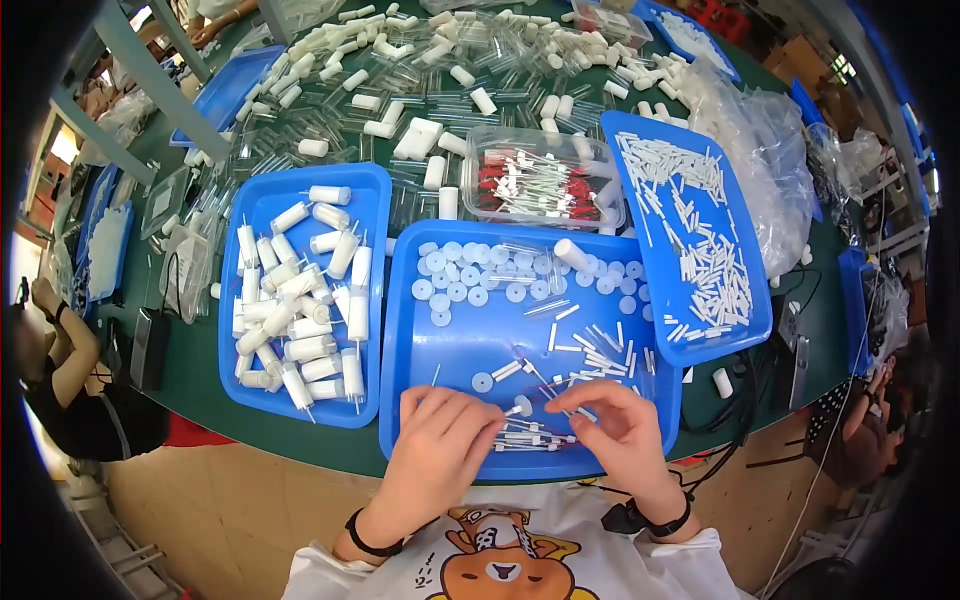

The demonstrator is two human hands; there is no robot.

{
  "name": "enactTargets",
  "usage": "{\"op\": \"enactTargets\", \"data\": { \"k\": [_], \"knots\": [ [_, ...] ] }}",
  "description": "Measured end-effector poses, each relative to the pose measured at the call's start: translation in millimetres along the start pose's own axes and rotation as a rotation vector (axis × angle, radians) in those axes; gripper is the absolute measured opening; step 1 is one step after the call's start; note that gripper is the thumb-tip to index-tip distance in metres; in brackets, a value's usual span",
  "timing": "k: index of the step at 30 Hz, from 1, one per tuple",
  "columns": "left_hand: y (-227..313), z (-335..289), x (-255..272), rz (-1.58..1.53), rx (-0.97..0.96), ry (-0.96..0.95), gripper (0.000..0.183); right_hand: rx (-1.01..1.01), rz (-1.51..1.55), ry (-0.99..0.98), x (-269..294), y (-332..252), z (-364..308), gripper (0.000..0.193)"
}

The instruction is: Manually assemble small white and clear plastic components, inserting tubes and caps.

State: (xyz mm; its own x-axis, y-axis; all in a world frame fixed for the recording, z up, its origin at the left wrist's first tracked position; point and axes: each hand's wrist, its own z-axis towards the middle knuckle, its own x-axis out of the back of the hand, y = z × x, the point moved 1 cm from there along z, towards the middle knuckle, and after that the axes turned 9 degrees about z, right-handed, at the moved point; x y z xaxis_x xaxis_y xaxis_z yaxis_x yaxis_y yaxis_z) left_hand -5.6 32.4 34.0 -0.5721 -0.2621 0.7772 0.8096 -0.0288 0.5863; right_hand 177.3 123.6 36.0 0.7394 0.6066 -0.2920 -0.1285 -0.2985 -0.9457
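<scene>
White disc, one, over the front of the central blue tray; left hand, fingers curled, pinching its short stem. Right hand, thumb and forefinger drawn together on a thin rod. Same tray: loose discs, behind. Left tray: white cylinders. Right tray: short white tubes. Beneath: green worktop.

Downward fisheye view from the head

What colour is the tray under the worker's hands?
Blue: the tray under the left hand and right hand; best in the head view.
</scene>
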Motion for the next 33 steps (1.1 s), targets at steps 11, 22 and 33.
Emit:
{"op": "enactTargets", "data": {
  "k": [11,22,33],
  "knots": [
    [-8,6,-8,0.024,0.037,-0.037,0.013,-0.005,-0.078,0.103,7,-3,3,0.018],
    [18,2,-16,-0.441,0.229,0.152,0.016,-0.276,-0.043,-0.128,7,-1,-3,0.028],
    [24,8,-27,-0.465,0.17,0.109,0.014,-0.052,0.162,-0.016,12,-13,2,0.033]
  ]
}}
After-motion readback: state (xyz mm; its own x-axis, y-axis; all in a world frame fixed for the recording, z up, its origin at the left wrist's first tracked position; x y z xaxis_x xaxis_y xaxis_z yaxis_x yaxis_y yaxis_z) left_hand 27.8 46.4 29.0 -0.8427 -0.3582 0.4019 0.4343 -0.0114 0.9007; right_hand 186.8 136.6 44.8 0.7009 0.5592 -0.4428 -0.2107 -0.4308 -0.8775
